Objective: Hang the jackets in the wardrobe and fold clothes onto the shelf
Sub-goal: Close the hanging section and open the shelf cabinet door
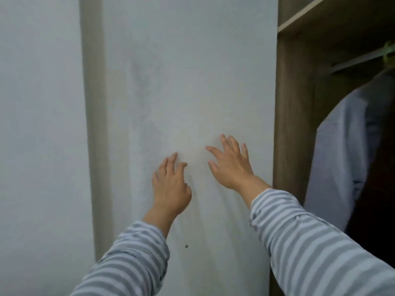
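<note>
A white wardrobe door (188, 82) fills the middle of the view. My left hand (171, 186) and my right hand (230, 161) are both raised in front of it, fingers spread, holding nothing; whether they touch the door I cannot tell. To the right the wardrobe stands open, with a wooden side panel (292, 116). Inside, a pale blue-grey jacket (342, 150) hangs from a green hanger (388, 52) on the metal rail (359, 60). A dark garment (376, 189) hangs next to it on the right.
A wooden shelf (320, 16) runs above the rail at the top right. A plain white wall (40, 124) stands to the left, with a beige strip (94, 124) between it and the door.
</note>
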A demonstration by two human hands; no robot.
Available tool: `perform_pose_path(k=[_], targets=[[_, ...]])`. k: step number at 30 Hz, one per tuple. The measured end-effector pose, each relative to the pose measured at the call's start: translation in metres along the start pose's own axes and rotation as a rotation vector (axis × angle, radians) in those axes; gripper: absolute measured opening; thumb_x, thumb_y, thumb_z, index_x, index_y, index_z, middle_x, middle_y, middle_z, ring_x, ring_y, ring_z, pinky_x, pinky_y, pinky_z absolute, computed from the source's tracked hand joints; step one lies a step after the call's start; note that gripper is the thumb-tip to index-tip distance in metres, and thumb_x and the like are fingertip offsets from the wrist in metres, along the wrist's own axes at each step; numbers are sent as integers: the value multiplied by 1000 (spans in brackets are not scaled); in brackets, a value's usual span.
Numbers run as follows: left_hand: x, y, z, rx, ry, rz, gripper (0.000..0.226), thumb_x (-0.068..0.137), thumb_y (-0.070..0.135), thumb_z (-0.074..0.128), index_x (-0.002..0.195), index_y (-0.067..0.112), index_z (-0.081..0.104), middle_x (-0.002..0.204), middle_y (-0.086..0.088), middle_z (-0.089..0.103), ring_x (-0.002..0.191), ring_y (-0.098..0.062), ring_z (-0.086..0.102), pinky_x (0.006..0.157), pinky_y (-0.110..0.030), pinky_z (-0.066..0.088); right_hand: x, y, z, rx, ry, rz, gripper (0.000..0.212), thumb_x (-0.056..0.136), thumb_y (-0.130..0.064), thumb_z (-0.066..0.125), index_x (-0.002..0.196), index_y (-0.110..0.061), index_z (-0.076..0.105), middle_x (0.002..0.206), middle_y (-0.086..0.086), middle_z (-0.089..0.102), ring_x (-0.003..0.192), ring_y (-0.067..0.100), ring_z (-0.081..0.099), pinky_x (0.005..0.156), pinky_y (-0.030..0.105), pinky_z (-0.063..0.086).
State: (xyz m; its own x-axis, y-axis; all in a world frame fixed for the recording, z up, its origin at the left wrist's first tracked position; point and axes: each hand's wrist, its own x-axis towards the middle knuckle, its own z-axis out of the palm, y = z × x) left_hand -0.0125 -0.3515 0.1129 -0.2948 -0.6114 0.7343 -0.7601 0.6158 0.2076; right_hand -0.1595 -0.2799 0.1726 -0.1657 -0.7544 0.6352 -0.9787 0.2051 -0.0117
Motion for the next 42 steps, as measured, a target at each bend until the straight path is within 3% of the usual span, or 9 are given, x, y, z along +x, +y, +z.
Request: perform_pose_path(k=[5, 10, 14, 19, 28, 37, 39, 42], targets=[[-13, -61, -3, -19, 219, -105, 79, 64, 9, 64, 139, 9, 39, 151, -15, 29, 134, -36, 29, 109, -50, 34, 19, -71, 27, 81, -15, -116, 53, 98, -42, 34, 148, -41, 17, 160, 7, -16, 147, 25, -14, 117, 53, -5], [-20, -104, 5, -244, 125, -324, 87, 84, 17, 61, 150, 0, 7, 156, -18, 10, 143, -33, 18, 116, -38, 19, 36, -129, 42, 33, 70, -256, 58, 98, -41, 34, 150, -42, 8, 157, 3, -26, 145, 26, -21, 115, 58, -6], [-22, -123, 13, -552, -38, -132, 81, 92, 20, 52, 152, 18, -2, 158, 2, 12, 144, -11, 21, 113, -26, 24, 51, -164, 47, -157, 218, -524, 50, 97, -36, 39, 146, -36, 30, 161, 5, -11, 147, 25, -14, 113, 60, -8], [-26, -121, 17, -577, 4, -218, 54, 92, 13, 53, 140, 13, 27, 138, -5, 47, 118, -20, 53, 88, -22, 39, 54, -172, 49, -343, 186, -604, 36, 100, -36, 34, 126, -25, 56, 161, 5, 6, 147, 27, -15, 112, 64, -7], [-58, -98, -12, -501, -21, -307, 45, 92, 22, 51, 132, 13, 31, 126, -7, 56, 102, -26, 61, 81, -35, 50, 16, -167, 18, -370, 201, -622, 36, 100, -37, 32, 126, -27, 54, 159, 5, 13, 147, 28, -13, 111, 65, -6], [-136, -18, -76, -450, -35, -328, 46, 92, 23, 46, 133, 14, 29, 119, -5, 58, 95, -28, 62, 78, -39, 52, -77, -139, -58, -372, 212, -600, 36, 100, -38, 31, 129, -31, 51, 159, 4, 11, 147, 27, -15, 111, 64, -12], [-158, 6, -90, -465, -40, -310, 45, 94, 20, 44, 135, 13, 28, 120, -5, 58, 97, -28, 62, 77, -37, 50, -101, -127, -77, -350, 242, -597, 33, 99, -36, 36, 124, -30, 56, 157, 5, 19, 148, 28, -9, 112, 64, -10], [-188, 42, -110, -508, -73, -271, 44, 97, 13, 39, 140, 12, 26, 123, -9, 58, 105, -30, 60, 83, -38, 49, -131, -105, -103, -383, 331, -632, 18, 89, -32, 55, 100, -25, 68, 141, 10, 46, 145, 34, 19, 113, 66, 7]])
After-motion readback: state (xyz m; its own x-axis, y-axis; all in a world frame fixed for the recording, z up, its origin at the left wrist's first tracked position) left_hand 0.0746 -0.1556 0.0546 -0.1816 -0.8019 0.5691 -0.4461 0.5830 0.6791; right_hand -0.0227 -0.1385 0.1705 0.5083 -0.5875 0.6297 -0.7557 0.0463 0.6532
